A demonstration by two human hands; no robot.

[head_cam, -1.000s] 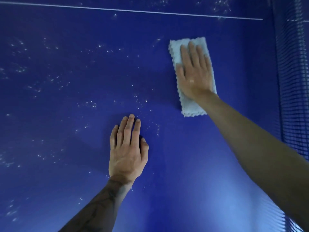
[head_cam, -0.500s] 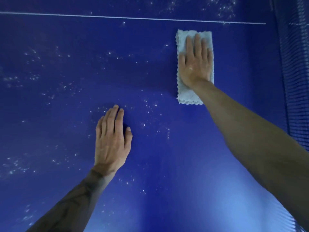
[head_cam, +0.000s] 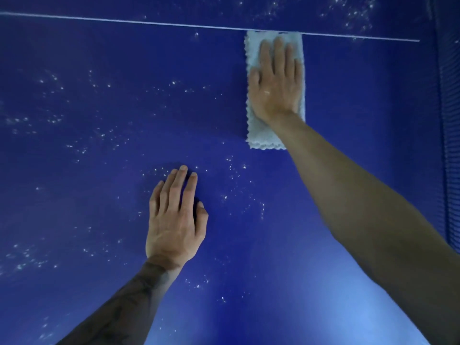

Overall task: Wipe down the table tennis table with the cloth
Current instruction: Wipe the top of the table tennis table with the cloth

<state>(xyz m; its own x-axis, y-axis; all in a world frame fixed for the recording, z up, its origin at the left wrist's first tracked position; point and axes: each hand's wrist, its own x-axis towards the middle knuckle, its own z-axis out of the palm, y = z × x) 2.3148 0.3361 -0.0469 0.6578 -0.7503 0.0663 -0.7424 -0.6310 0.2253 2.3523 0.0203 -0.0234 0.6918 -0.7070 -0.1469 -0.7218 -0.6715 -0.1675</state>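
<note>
While you look down from the head view, your right hand (head_cam: 275,88) lies flat on the cloth (head_cam: 263,139), fingers straight and close together, pressing it onto the blue bench (head_cam: 361,100). The cloth sits far and to the right, its far edge touching the white line (head_cam: 124,21). Your left hand (head_cam: 174,220) rests flat on the bench, nearer and to the left, fingers straight, holding nothing. The net (head_cam: 451,120) is at the right edge. Lots of white specks (head_cam: 244,166) dot the left side, the middle, and the part past the line. The strip right of the cloth looks clean. Most of the wiping looks left to do.
</note>
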